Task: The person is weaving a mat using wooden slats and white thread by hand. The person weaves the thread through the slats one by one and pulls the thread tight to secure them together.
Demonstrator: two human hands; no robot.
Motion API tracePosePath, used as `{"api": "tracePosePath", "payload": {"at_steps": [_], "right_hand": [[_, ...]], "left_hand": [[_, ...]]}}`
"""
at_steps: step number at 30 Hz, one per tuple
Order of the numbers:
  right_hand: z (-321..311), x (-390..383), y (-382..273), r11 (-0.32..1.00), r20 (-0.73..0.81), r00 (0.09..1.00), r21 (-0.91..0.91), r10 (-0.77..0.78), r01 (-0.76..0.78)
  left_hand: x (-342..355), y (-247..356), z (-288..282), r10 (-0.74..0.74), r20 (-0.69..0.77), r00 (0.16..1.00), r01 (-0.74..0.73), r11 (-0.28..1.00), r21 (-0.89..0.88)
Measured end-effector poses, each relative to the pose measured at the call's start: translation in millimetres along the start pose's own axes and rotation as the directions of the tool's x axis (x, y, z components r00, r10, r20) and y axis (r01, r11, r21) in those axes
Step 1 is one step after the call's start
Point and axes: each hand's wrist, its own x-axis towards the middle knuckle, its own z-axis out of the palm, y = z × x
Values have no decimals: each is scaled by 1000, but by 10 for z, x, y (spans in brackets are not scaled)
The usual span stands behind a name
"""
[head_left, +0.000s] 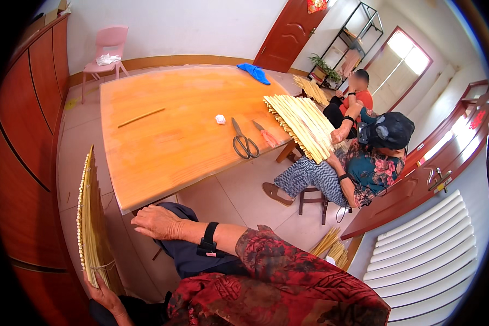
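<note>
At the lower left my left hand (107, 298) grips the bottom end of a mat of thin yellow stalks (94, 223), held upright on edge. A thin cord (107, 266) is tied round the stalks just above that hand. My right hand (158, 223) is near the table's front left corner, above my dark-trousered leg; its fingers are curled together, and what they hold, if anything, does not show. On the wooden table (163, 157) lie black-handled scissors (245, 145), a red-handled cutting tool (266, 136), a small white ball (220, 119) and a single stalk (141, 118).
To the right a seated co-worker (383, 141) in a cap holds another stalk mat (304, 125) beside the table; another person (358, 92) sits behind. A blue cloth (254, 73) lies at the far edge. Stalk bundles (334, 247) rest on the floor near a white radiator (424, 261).
</note>
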Motion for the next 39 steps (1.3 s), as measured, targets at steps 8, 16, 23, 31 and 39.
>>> {"api": "tracePosePath", "payload": {"at_steps": [8, 16, 23, 31, 39], "right_hand": [[-43, -25, 0, 1000, -1, 1000, -23, 6, -6], [-34, -28, 3, 1000, 0, 1000, -27, 13, -13], [-53, -24, -21, 999, 19, 999, -21, 31, -30], [-67, -50, -1, 999, 4, 999, -4, 48, -48], [-83, -39, -23, 997, -44, 998, -60, 51, -54]], "left_hand": [[-4, -102, 17, 31, -5, 1000, -31, 998, -49], [3, -131, 6, 17, 8, 1000, -17, 1000, -13], [-2, -110, -5, -3, -13, 1000, 3, 1000, 25], [15, -143, -15, 18, 1, 1000, -18, 1000, 13], [29, -258, -48, -4, 5, 1000, 4, 992, -123]]}}
